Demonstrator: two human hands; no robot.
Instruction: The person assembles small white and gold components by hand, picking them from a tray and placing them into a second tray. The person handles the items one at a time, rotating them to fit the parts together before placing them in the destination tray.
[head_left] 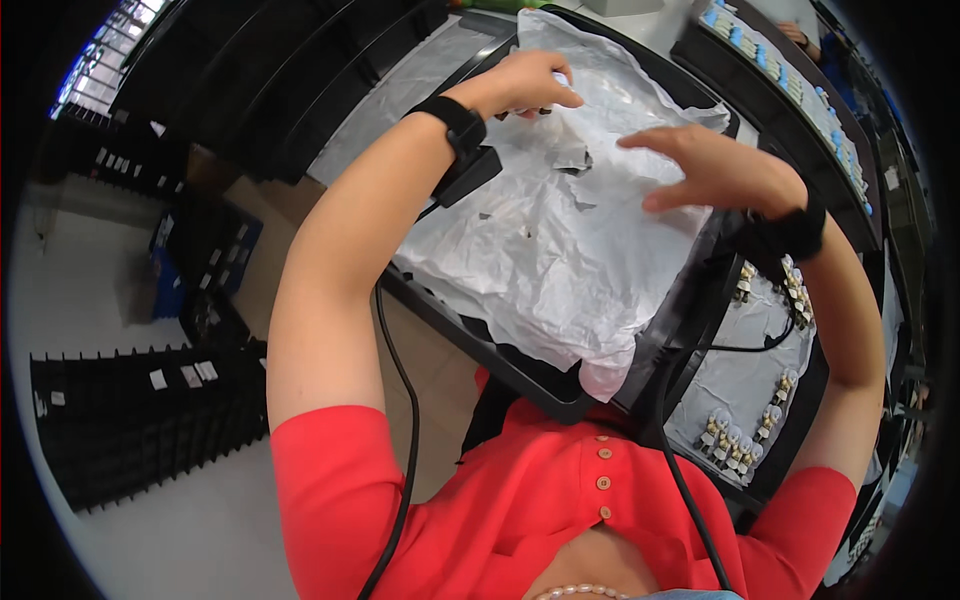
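Observation:
A large sheet of crumpled white tissue paper [540,260] with a few small tears lies over a black tray [540,385] in front of me. My left hand [527,82] is at the far left part of the paper, its fingers curled together. Something small, partly dark and partly pale, shows under those fingers, too hidden to name. My right hand [718,168] hovers over the paper's right side, thumb and fingers spread, with nothing in it. Both wrists wear black bands, and a black box is fixed by the left one.
To my right, a second paper-lined tray [700,385] bears several small white-and-gold figures [730,440]. Blue-and-white pieces [780,70] stand in rows at the far right. Black cables [405,400] hang by my arms. Black crates [150,415] stand at the left.

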